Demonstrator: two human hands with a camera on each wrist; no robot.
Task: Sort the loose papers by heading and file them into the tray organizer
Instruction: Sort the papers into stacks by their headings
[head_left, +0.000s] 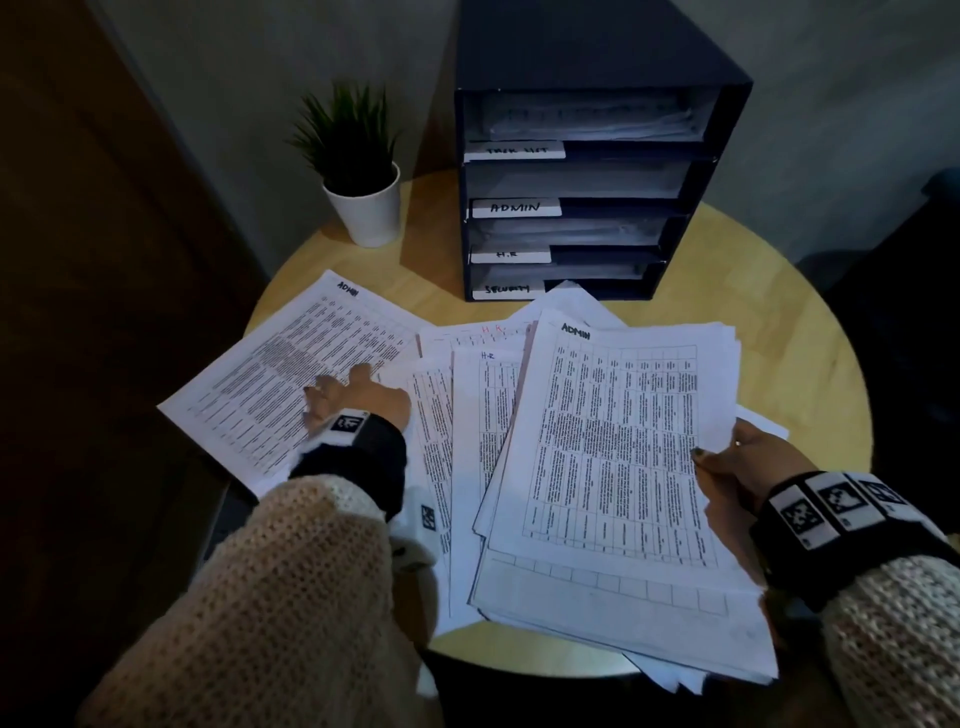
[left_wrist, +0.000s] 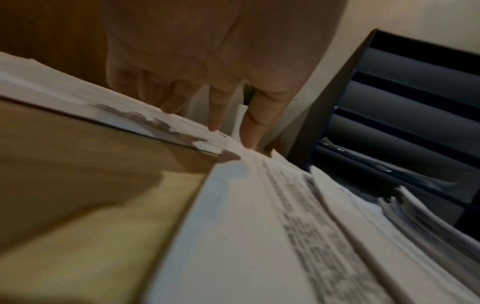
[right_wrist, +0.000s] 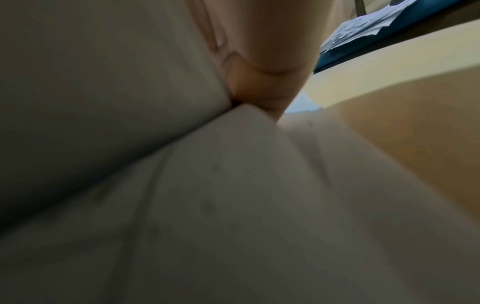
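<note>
Currently we see L grip (head_left: 345, 397) flat, fingers extended, on ADMIN sheet (head_left: 291, 374); R grip (head_left: 737, 460) pinches paper stack (head_left: 613, 452) edge above desk (head_left: 779, 338).

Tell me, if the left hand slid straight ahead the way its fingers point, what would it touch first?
Probably only more of the ADMIN sheet the left hand rests on. Beyond that sheet's far edge lies bare table, then perhaps the white plant pot; depth is unclear.

Head cam: high, facing forward and down over the round surface (head_left: 727, 260). Left wrist cam: low, skimming along the papers (left_wrist: 259, 226) toward the tray organizer (left_wrist: 415, 102). Right wrist cam: very close, pressed against blurred sheets. All three share surface, papers and organizer.
</note>
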